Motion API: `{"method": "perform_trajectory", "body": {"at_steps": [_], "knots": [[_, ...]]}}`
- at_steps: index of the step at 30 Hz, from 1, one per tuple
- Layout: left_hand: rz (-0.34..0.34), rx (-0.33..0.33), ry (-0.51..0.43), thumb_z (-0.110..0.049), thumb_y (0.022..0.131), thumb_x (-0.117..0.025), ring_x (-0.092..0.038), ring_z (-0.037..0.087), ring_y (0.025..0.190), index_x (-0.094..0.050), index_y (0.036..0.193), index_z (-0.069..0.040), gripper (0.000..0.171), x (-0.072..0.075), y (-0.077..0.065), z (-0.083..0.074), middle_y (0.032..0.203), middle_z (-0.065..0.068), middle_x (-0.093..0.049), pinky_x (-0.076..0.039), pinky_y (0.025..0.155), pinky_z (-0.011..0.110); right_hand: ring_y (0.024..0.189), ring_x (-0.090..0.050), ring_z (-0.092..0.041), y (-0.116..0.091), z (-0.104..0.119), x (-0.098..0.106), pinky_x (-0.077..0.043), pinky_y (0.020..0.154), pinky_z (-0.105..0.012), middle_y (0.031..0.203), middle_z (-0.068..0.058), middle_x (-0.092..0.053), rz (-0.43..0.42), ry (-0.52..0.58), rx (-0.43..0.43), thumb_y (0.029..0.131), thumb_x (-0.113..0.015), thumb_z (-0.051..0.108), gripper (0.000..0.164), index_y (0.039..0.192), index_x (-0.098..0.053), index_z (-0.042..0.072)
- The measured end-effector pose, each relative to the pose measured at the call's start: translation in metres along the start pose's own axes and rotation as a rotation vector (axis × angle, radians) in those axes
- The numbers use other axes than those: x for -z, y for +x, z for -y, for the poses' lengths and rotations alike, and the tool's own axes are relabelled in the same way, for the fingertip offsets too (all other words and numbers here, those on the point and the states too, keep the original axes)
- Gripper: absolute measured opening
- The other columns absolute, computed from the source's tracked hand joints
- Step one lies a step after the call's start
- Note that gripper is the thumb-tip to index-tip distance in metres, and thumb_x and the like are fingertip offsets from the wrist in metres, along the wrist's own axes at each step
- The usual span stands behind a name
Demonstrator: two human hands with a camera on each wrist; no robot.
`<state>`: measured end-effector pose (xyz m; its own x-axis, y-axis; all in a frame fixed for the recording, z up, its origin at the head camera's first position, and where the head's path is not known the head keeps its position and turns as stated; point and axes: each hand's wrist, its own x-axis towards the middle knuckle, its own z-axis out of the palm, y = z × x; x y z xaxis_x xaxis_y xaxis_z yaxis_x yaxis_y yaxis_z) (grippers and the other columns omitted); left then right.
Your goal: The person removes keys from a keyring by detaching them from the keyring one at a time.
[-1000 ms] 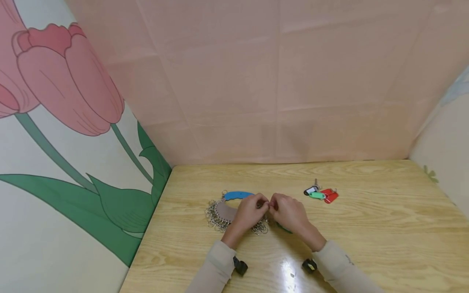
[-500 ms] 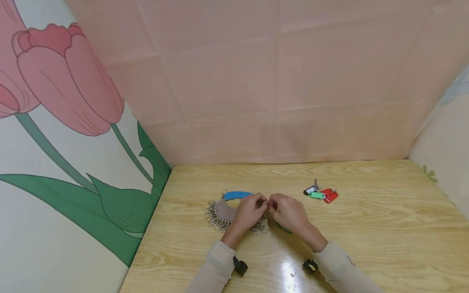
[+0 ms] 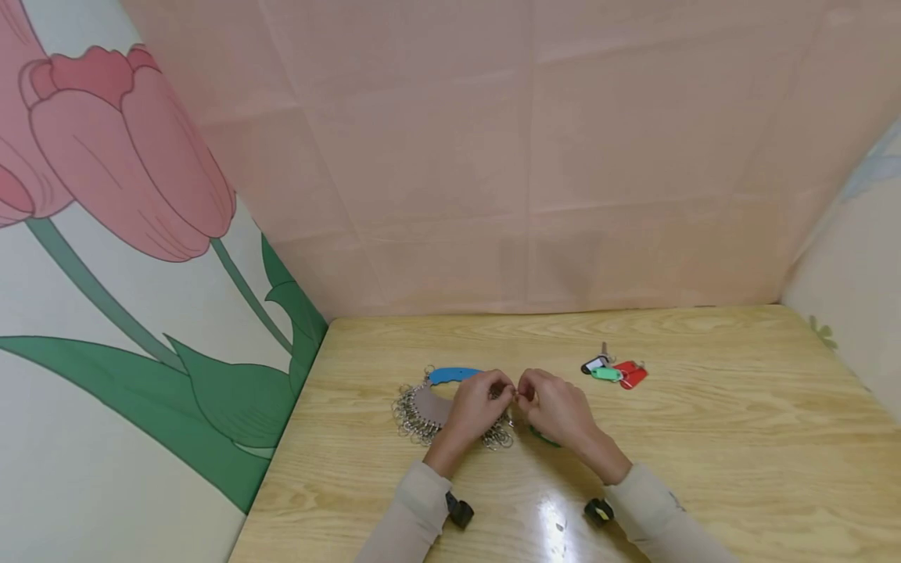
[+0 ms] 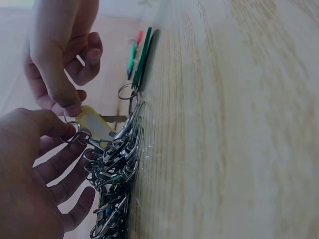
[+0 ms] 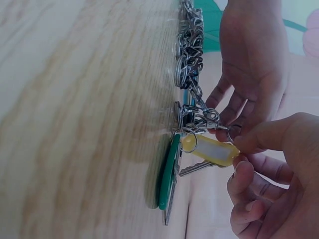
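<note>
My left hand (image 3: 481, 403) pinches a small metal split ring (image 4: 75, 134) that hangs from a ring-shaped key holder (image 3: 432, 405), grey with a blue handle (image 3: 454, 374). Close beside it, my right hand (image 3: 556, 403) pinches the ring end of a yellow key tag (image 5: 212, 149). The tag has a pale label, and a key (image 5: 199, 167) hangs behind it. Both hands' fingertips meet at the rings. Many clips and rings (image 4: 112, 169) crowd the holder's edge. A green key tag (image 5: 169, 174) with a key lies below my right hand, attached by its ring at the holder's end.
Farther back on the wooden table (image 3: 704, 438) lies a small group of tags: a black one (image 3: 594, 364), a light green one (image 3: 606, 374) and red ones (image 3: 633, 374), with a key. A pink cloth (image 3: 436, 156) hangs behind. A tulip mural (image 3: 127, 156) covers the left wall.
Both hands stay together at the rings, with only slight finger movement. The whole head view has shifted a little to the left.
</note>
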<state>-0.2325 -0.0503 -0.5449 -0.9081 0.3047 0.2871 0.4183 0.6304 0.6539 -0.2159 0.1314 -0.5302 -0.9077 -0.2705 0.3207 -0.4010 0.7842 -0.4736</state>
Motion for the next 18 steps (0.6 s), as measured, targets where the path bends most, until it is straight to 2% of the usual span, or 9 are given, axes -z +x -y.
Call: {"method": "perform_trajectory", "body": {"at_steps": [8, 18], "knots": [[0.007, -0.009, 0.003, -0.022, 0.106, -0.066, -0.068, 0.006, 0.089, -0.078, 0.105, -0.019, 0.013, 0.0007, -0.0009, -0.0002, 0.103, -0.004, -0.078, -0.054, 0.079, 0.022, 0.059, -0.051, -0.006, 0.0014, -0.0004, -0.0004, -0.043, 0.052, -0.027, 0.082, 0.006, -0.065, 0.02, 0.02, -0.025, 0.091, -0.081, 0.014, 0.013, 0.089, -0.068, 0.017], [-0.008, -0.062, 0.011, -0.02, 0.103, -0.07, -0.07, 0.007, 0.089, -0.079, 0.101, -0.018, 0.009, 0.0023, -0.0016, -0.0009, 0.101, -0.003, -0.077, -0.055, 0.079, 0.02, 0.059, -0.051, -0.007, 0.0036, -0.0014, -0.001, -0.042, 0.05, -0.027, 0.08, 0.006, -0.063, 0.021, 0.028, -0.043, 0.091, -0.081, 0.014, 0.014, 0.088, -0.067, 0.017]]}}
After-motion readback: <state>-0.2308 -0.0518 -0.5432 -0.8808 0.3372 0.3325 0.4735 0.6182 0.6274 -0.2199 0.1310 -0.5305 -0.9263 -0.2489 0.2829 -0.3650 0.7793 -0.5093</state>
